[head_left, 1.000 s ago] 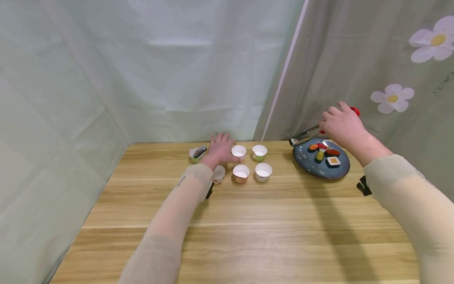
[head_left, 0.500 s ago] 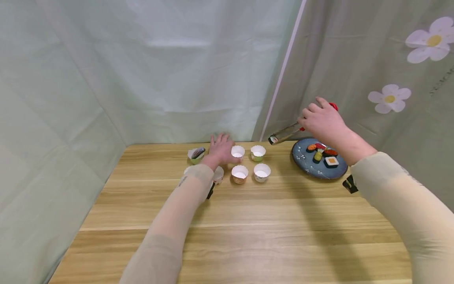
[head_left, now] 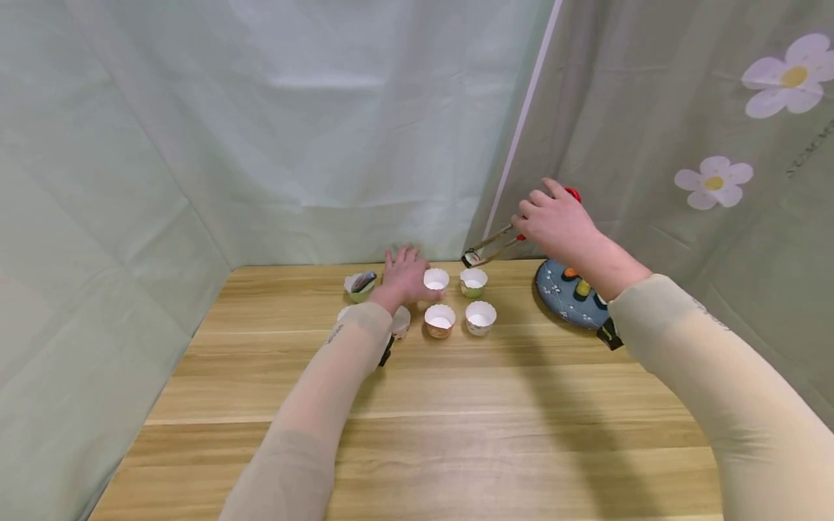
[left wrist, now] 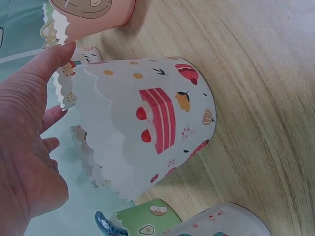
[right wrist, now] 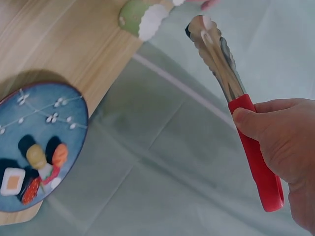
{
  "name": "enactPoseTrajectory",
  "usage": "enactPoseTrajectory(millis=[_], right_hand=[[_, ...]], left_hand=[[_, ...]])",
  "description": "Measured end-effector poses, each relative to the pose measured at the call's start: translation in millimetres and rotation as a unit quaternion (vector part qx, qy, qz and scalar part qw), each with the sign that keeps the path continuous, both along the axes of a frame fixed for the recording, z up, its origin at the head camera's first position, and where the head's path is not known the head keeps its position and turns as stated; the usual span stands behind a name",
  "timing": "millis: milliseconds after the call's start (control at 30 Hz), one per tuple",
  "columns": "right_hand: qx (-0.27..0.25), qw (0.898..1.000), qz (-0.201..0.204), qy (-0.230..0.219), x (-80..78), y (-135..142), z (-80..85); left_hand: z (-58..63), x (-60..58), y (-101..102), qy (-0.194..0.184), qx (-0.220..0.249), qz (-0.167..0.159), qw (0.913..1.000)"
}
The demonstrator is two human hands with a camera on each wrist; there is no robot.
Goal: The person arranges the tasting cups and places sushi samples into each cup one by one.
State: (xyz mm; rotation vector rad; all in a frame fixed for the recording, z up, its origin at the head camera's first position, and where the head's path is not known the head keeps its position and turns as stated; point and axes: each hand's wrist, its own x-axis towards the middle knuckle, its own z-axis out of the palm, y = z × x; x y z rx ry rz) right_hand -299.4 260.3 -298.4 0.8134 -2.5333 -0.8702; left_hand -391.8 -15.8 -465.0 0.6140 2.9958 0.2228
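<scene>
My right hand (head_left: 559,224) grips red-handled metal tongs (right wrist: 256,152), whose tips hold a small dark-rimmed sushi roll (head_left: 472,258) in the air. The roll appears just above the back-right green paper cup (head_left: 473,284). My left hand (head_left: 405,278) is spread among the paper cups, its thumb at the rim of the back-middle cup (head_left: 436,281). Close below that hand, the left wrist view shows a white cup with a cake print (left wrist: 157,113). An orange cup (head_left: 439,323) and a white cup (head_left: 480,318) stand in front.
A blue plate (head_left: 562,300) with several sushi pieces lies at the right, partly behind my right forearm. Left of my left hand, a green cup (head_left: 357,293) holds a dark silvery piece (head_left: 365,280). A curtain (head_left: 326,145) hangs right behind the wooden table (head_left: 456,434).
My right hand has moved left from over the plate, carrying the sushi roll in the tongs to above the back-right cup. My left hand has stayed in place.
</scene>
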Motion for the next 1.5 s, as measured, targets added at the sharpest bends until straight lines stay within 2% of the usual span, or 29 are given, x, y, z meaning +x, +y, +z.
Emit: enactPoseTrajectory(millis=[600, 900, 1233, 1500], right_hand=[[0.008, 0.999, 0.048, 0.019, -18.2, -42.2, -22.5], [0.049, 0.998, 0.027, 0.001, -27.7, -61.5, -32.2], [0.080, 0.996, 0.026, -0.009, -34.0, -83.1, -35.7], [0.096, 0.995, 0.020, -0.029, -38.6, -92.9, -41.2]], left_hand=[[-3.7, -4.5, 3.4, -0.004, 0.005, 0.005, 1.0000], [-7.8, -8.4, 5.0, -0.009, 0.003, 0.012, 0.9999], [-4.4, -2.5, 4.4, -0.006, 0.006, 0.009, 0.9999], [-8.0, -7.6, 4.8, -0.019, 0.003, 0.014, 0.9997]])
